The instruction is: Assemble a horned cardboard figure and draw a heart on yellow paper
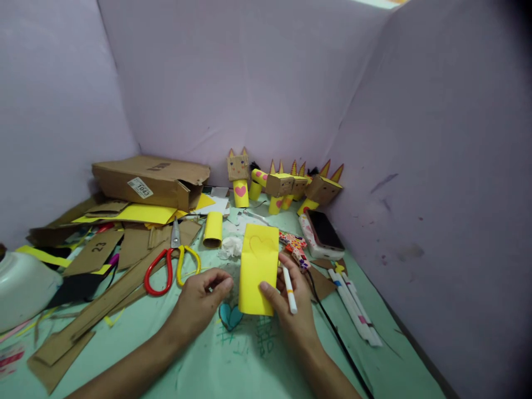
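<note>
My right hand grips a folded piece of yellow paper between thumb and fingers. On the paper's upper part is a faint heart outline. A white marker with an orange band is also tucked in that hand, across the fingers. My left hand hovers just left of the paper, its fingers curled in and the thumb near the index finger, with nothing visible in them. Below the paper, a blue heart shows on the green table cover. Scissors with red and yellow handles lie beyond my left hand.
Cardboard figures with yellow tube bodies stand along the back wall. A yellow tube, crumpled tissue, and a phone on a white box sit mid-table. Cardboard scraps and a box fill the left; markers lie right, near a glue gun's cable.
</note>
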The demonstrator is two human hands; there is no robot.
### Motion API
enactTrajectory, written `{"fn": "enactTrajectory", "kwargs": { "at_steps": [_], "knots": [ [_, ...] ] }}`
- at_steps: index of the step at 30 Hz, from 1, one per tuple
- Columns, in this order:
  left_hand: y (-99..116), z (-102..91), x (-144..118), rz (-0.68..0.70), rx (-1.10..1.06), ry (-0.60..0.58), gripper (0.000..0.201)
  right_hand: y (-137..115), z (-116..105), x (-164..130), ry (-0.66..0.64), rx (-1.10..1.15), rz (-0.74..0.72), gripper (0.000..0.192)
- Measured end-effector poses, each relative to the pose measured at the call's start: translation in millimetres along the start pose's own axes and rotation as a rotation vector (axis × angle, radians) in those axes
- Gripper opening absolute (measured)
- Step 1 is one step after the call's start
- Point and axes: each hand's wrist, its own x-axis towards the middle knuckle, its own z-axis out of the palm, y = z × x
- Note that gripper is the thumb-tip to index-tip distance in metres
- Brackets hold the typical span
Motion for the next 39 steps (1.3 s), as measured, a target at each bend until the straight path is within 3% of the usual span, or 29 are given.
{"fn": "enactTrajectory", "kwargs": {
  "at_steps": [7,18,26,39],
  "knots": [
    [0,4.7,-1,-0.147,-0.273,-0.012,0.034,1,1,0,-0.055,0.007,0.01,0.059],
    [-7,6.2,-1,-0.156,-0.544,0.001,0.032,1,8,-6,-0.161,0.049,0.08,0.066],
    [3,8.1,-2,-0.197,-0.932,-0.106,0.026,1,11,-11,-0.268,0.153,0.088,0.063],
    [0,6.1,-2,-0.218,-1.179,-0.271,0.031,3,9,-13,-0.269,-0.061,-0.036,0.059]
  ]
}}
